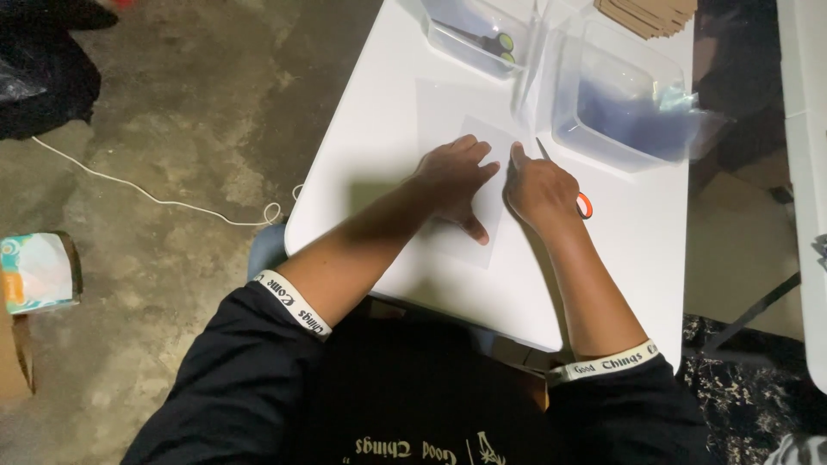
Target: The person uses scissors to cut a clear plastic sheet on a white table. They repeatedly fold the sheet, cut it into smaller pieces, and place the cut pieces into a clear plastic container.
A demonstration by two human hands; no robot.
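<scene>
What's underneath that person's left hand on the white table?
The left hand lies flat on a thin translucent sheet spread over the white table. The part of the sheet beneath the palm is hidden.

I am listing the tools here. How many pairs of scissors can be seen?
2. Orange-handled scissors in the right hand; green-handled scissors inside the far clear bin. Others may be hidden in the bins.

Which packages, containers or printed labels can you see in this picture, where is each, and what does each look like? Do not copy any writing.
Soft package: on the floor at far left, white and teal with orange.
Clear plastic tub: table's far right, rectangular, bluish contents.
Second clear tub: table's far edge, holding dark-handled scissors.
Cardboard stack: top edge, brown, flat.
Printed cuffs: both sleeves, white bands with dark lettering.
</scene>
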